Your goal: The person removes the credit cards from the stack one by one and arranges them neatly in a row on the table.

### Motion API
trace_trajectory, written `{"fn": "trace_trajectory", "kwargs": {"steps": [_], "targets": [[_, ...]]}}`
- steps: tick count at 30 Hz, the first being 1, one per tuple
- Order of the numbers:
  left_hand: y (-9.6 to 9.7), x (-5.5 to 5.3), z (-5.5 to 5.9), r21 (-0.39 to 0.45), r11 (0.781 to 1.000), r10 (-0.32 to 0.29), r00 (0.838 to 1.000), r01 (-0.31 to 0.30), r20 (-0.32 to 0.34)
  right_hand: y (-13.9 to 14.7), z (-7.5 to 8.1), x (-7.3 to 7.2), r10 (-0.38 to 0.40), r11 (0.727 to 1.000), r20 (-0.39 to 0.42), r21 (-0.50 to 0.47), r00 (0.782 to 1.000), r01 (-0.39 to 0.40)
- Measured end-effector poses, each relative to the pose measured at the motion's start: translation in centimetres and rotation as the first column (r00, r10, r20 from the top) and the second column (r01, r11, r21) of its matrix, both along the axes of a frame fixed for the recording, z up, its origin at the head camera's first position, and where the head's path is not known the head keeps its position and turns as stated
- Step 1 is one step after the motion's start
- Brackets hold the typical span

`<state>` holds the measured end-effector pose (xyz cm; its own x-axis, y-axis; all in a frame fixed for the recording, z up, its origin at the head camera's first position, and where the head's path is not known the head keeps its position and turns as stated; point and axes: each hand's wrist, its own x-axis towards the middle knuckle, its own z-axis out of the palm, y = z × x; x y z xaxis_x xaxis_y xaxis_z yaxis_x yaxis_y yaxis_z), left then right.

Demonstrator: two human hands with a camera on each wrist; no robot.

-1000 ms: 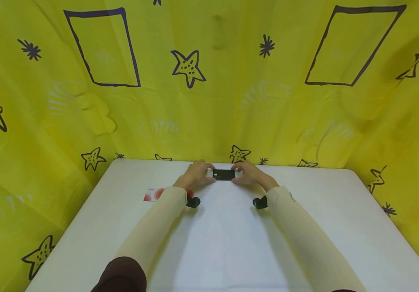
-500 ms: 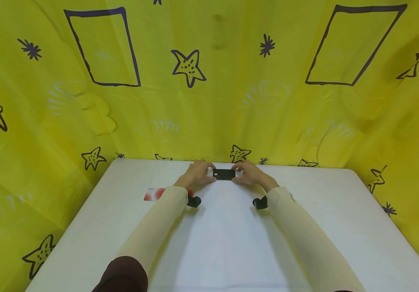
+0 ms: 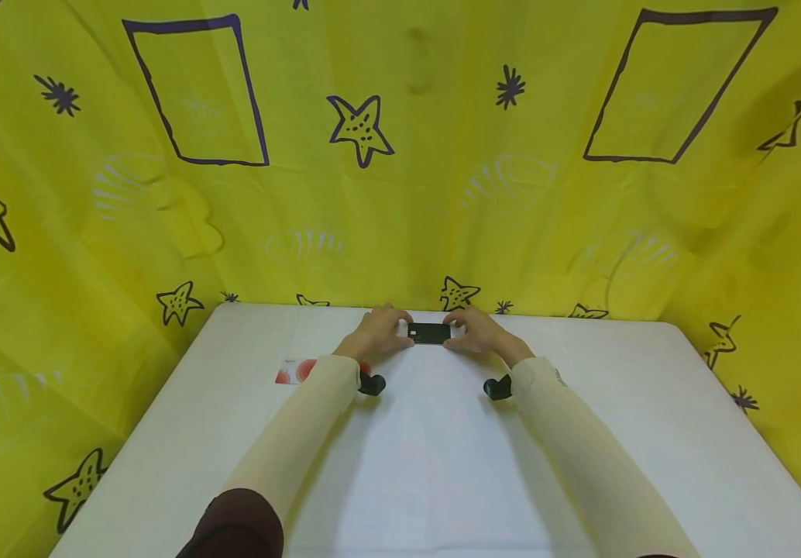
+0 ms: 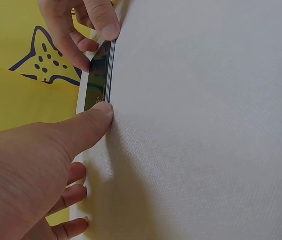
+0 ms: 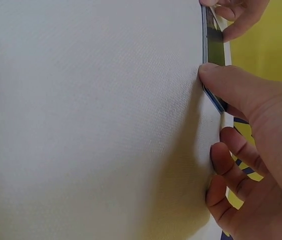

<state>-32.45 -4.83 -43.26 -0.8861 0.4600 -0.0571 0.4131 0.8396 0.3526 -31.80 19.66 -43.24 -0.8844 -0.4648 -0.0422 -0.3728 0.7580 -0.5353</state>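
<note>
Two hands are holding one stack of cards: the left hand [image 3: 375,332] is gripping its left end and the right hand [image 3: 480,333] its right end, each between thumb and finger, with the thumbs pressing at the near edge. The remaining fingers are curling loosely in both wrist views. The cards [image 3: 429,334] are lying near the far edge of the white table [image 3: 428,457], dark face up, a small pale square showing toward the left. A red-and-white card [image 3: 293,372] is lying partly beneath the left sleeve [image 3: 296,430] in the head view. Yellow cloth [image 3: 407,201] is hanging behind.
</note>
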Motion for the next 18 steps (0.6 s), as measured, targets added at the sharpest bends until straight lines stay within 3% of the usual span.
{"fn": "trace_trajectory", "kwargs": {"steps": [18], "targets": [[0.16, -0.16, -0.33, -0.013, 1.000, 0.008, 1.000, -0.008, -0.029, 0.02, -0.12, 0.20, -0.017, 1.000, -0.025, -0.016, 1.000, 0.017]]}}
